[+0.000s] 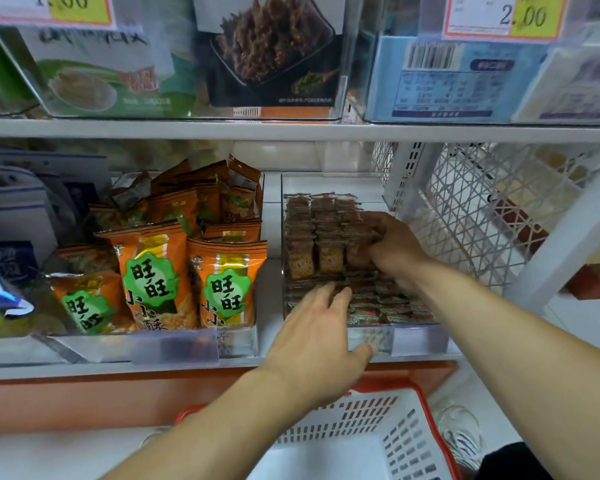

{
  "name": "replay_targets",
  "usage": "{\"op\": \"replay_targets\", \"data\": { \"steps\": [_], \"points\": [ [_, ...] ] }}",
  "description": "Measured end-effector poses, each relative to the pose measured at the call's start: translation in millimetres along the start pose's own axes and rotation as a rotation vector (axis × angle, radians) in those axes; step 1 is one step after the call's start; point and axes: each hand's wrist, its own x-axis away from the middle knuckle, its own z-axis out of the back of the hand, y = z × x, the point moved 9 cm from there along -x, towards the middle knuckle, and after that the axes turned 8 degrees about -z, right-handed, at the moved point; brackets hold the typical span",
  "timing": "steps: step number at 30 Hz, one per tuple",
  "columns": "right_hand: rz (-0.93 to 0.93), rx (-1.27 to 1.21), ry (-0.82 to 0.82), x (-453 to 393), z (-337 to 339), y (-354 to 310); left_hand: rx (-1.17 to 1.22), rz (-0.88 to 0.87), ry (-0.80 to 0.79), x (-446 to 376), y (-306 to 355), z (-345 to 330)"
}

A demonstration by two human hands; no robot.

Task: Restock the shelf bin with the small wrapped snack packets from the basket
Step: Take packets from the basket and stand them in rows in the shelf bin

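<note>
Head view, clear bin (417, 336) full of snack packets (326, 237), right hand (392, 244) fingers gripping some, left hand (317, 336) fingers spread flat on others.

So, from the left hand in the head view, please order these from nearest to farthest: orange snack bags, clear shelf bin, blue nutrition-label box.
1. Clear shelf bin: directly under the left hand.
2. Orange snack bags: neighbouring bin, to the left.
3. Blue nutrition-label box: upper shelf, right.

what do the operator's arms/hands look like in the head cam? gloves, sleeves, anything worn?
Both are bare: no gloves, and no sleeves on the forearms as far as the frame shows. The left hand and right hand show no rings, and no watch or band is visible at either wrist. No markings or cables.
</note>
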Motion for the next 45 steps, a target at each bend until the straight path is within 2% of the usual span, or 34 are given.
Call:
{"op": "replay_targets", "data": {
  "steps": [6,10,14,18,21,24,28,33,35,45],
  "points": [
    [-0.041,-0.025,-0.049,-1.4,-16.2,-3.5,-0.043,0.025,-0.033,-2.1,0.9,-6.3],
    [-0.016,0.087,-0.019,3.5,-18.6,-5.4,-0.040,0.019,-0.039,-2.7,0.3,-7.8],
    [-0.007,0.056,0.018,1.6,-18.0,-8.6,-0.055,0.015,-0.048,-3.3,0.2,-9.1],
    [0.018,0.188,-0.021,3.0,-24.3,-6.7,-0.077,0.016,-0.069,-2.5,0.5,-11.3],
    [0.071,0.241,0.012,5.9,-23.3,-14.5,-0.075,0.018,-0.069,-2.7,-1.0,-10.8],
    [0.153,0.395,0.060,16.0,-17.9,-26.5,-0.062,0.027,-0.074,-3.7,-2.7,-10.4],
    [0.227,0.361,0.186,35.6,9.6,-42.2,-0.064,0.031,-0.094,-4.6,-1.5,-11.3],
    [0.199,0.683,-0.069,48.4,-7.3,-39.0,-0.095,0.017,-0.122,-4.3,1.2,-13.0],
    [0.247,0.768,-0.038,51.2,-17.2,-35.4,-0.107,0.009,-0.122,-3.7,3.2,-13.3],
    [0.467,0.809,0.137,45.1,-30.8,-48.6,-0.151,-0.015,-0.124,0.5,6.6,-12.3]
  ]
}}
